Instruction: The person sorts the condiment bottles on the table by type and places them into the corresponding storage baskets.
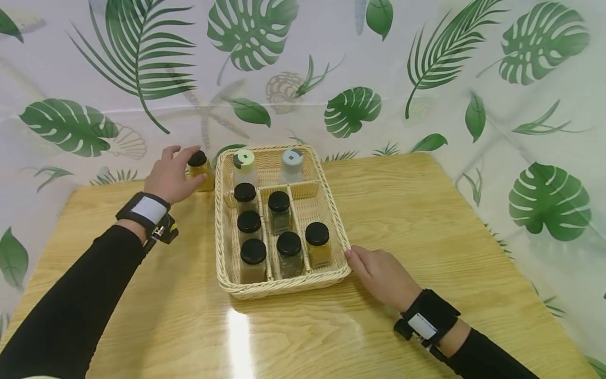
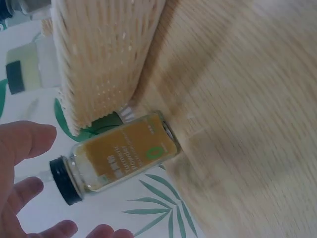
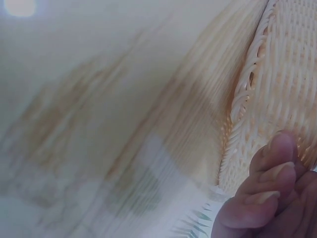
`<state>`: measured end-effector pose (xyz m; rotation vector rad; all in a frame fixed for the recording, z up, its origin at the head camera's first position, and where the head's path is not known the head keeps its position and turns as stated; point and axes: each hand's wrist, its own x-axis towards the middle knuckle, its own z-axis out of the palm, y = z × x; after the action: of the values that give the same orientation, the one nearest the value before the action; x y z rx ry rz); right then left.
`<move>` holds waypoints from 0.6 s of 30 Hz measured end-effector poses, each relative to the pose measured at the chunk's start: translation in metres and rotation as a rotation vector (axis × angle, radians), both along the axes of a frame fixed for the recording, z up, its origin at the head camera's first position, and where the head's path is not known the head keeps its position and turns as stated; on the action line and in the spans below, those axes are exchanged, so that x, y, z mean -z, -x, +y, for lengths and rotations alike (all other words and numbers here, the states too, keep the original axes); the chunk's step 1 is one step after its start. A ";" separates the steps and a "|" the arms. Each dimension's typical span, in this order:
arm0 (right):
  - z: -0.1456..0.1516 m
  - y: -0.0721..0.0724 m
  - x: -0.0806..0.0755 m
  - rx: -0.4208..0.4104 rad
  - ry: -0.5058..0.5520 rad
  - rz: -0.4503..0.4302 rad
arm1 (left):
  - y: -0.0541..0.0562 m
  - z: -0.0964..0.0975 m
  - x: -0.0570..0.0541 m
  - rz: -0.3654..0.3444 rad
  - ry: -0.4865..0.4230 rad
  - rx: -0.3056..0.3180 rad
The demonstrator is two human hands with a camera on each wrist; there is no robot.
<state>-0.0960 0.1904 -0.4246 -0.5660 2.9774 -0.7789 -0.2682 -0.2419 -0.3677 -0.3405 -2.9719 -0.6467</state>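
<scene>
A turmeric powder jar (image 1: 204, 180) with a black lid stands on the table just left of the wicker basket (image 1: 279, 287). My left hand (image 1: 169, 176) is at this jar, fingers spread. In the left wrist view a gap shows between the thumb and the jar (image 2: 126, 151), whose label faces the camera. My right hand (image 1: 384, 278) holds the basket's near right corner, thumb at the rim; in the right wrist view its fingers (image 3: 265, 183) lie against the woven side. Inside the basket, several black-lidded spice jars (image 1: 253, 252) stand in divided compartments.
Two white-bodied bottles, one with a pale green top (image 1: 244, 159) and one with a grey-blue top (image 1: 292, 158), stand in the basket's back section. The wooden table (image 1: 402, 210) meets a leaf-printed cloth (image 1: 303, 79) behind it.
</scene>
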 end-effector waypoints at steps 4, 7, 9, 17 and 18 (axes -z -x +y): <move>0.000 0.000 -0.001 0.005 -0.004 -0.012 | 0.016 -0.002 0.007 -0.009 0.022 0.024; -0.001 -0.001 -0.002 0.007 0.001 -0.017 | 0.024 -0.004 0.008 -0.031 0.029 0.032; -0.001 -0.001 -0.002 0.005 0.005 -0.019 | 0.027 -0.004 0.007 -0.039 0.041 0.034; 0.000 0.000 -0.001 0.005 0.000 -0.028 | 0.032 -0.007 0.001 -0.017 0.102 0.034; 0.000 0.000 -0.001 0.008 -0.001 -0.031 | 0.032 -0.007 0.001 -0.020 0.102 0.034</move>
<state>-0.0964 0.1904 -0.4237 -0.5378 2.9531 -0.7796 -0.3005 -0.2485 -0.3686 -0.3952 -3.0312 -0.5049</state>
